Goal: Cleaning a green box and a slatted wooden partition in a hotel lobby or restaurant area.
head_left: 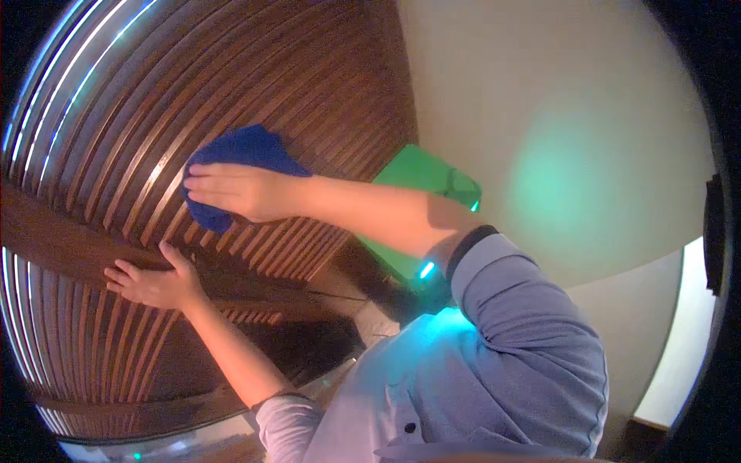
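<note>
My right hand [243, 193] is pressed flat over a dark blue cloth [255, 143], which lies against a brown wooden panel of close parallel slats [301, 77]. The cloth bunches out around my palm and fingers. Lower and to the left, my left hand [154, 282] is spread open with no object in it, braced at the wide wooden crosspiece [54, 220] between two banks of slats. Both forearms reach in from the lower right, in rolled grey-blue sleeves.
A green board [405, 166] with small lit edges sits behind my right forearm. A large pale curved surface [556, 92] fills the right, with a bright strip [671, 339] at the far edge. A dark area lies below the crosspiece, near the middle.
</note>
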A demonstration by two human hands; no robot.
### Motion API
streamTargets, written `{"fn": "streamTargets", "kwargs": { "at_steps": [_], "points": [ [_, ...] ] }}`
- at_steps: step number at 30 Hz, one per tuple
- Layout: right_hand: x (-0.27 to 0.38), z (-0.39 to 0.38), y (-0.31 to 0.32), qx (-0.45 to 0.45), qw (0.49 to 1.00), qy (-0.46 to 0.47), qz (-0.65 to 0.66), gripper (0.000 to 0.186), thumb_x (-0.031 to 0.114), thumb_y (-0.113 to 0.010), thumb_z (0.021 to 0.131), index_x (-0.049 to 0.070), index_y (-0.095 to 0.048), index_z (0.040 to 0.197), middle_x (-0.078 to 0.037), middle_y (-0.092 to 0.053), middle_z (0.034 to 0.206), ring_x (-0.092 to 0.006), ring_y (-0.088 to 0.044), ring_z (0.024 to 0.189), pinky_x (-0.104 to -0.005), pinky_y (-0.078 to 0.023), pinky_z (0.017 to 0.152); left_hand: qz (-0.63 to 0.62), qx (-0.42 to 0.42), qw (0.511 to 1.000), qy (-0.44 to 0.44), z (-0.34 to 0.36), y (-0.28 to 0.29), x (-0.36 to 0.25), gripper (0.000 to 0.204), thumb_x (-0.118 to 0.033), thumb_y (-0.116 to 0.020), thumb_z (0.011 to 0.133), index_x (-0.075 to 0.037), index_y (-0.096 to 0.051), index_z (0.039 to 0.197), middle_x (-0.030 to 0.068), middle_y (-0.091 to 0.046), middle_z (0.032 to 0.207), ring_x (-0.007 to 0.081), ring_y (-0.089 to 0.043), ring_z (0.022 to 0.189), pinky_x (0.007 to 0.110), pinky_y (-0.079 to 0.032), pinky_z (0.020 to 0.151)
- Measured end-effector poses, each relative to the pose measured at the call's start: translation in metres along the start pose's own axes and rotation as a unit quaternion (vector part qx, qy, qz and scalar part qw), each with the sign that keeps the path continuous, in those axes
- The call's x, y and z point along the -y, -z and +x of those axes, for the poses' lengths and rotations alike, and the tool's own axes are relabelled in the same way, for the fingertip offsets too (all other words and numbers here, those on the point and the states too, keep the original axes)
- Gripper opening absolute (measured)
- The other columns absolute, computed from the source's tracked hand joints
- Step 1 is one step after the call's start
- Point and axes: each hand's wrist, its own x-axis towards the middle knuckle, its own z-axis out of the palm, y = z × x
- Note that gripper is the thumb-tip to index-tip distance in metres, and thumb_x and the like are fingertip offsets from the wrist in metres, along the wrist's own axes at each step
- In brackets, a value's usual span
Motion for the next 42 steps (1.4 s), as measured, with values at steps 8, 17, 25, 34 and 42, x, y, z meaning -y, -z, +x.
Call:
{"fn": "streamTargets", "kwargs": {
  "at_steps": [8,17,25,34,42],
  "points": [
    [-0.077,-0.049,0.114,-0.016,0.983,-0.102,-0.150,0.050,-0.004,-0.060,0.069,-0.003,-0.064,0.119,-0.021,-0.067,0.117,-0.0387,-0.063,0.113,-0.0462,-0.049,0.102,0.060,0.014,0.998,-0.027,-0.002,-0.005,0.009,0.115,-0.076,-0.069,0.074,0.013,-0.041,0.141,0.0395,-0.036,0.147,0.0580,-0.031,0.139,0.066,-0.030,0.111],
    [-0.088,-0.058,0.120,-0.085,0.899,-0.249,-0.349,0.047,0.003,-0.065,0.077,0.001,-0.062,0.124,-0.019,-0.063,0.129,-0.0361,-0.056,0.126,-0.0492,-0.040,0.108,0.070,0.003,0.997,-0.026,-0.002,0.000,0.013,0.115,-0.078,-0.066,0.075,0.010,-0.039,0.145,0.0358,-0.034,0.151,0.0537,-0.027,0.142,0.062,-0.026,0.116],
    [0.011,-0.002,0.017,-0.005,0.945,-0.204,-0.255,0.054,0.009,-0.067,0.070,0.000,-0.060,0.123,-0.017,-0.061,0.128,-0.0357,-0.054,0.125,-0.0528,-0.038,0.106,0.049,0.027,0.998,0.006,-0.003,0.007,0.006,0.115,-0.073,-0.075,0.070,0.007,-0.039,0.145,0.0356,-0.036,0.150,0.0579,-0.028,0.140,0.065,-0.027,0.113],
    [0.084,0.049,-0.085,-0.049,0.978,-0.127,-0.155,0.043,0.019,-0.063,0.075,0.002,-0.068,0.114,-0.011,-0.067,0.118,-0.0285,-0.060,0.116,-0.0459,-0.043,0.101,-0.088,0.004,0.996,-0.023,-0.011,0.006,0.017,0.087,-0.033,-0.063,0.076,0.000,-0.036,0.152,0.0287,-0.030,0.158,0.0581,-0.024,0.143,0.063,-0.025,0.114],
    [0.082,0.005,-0.048,-0.008,0.984,-0.127,-0.122,0.054,0.000,-0.056,0.073,0.002,-0.063,0.126,-0.012,-0.064,0.133,-0.0331,-0.057,0.128,-0.0450,-0.048,0.100,-0.080,0.028,0.996,-0.012,-0.018,0.018,0.023,0.068,-0.029,-0.056,0.090,-0.002,-0.041,0.150,0.0250,-0.030,0.159,0.0518,-0.023,0.146,0.063,-0.024,0.114]
  ]
}}
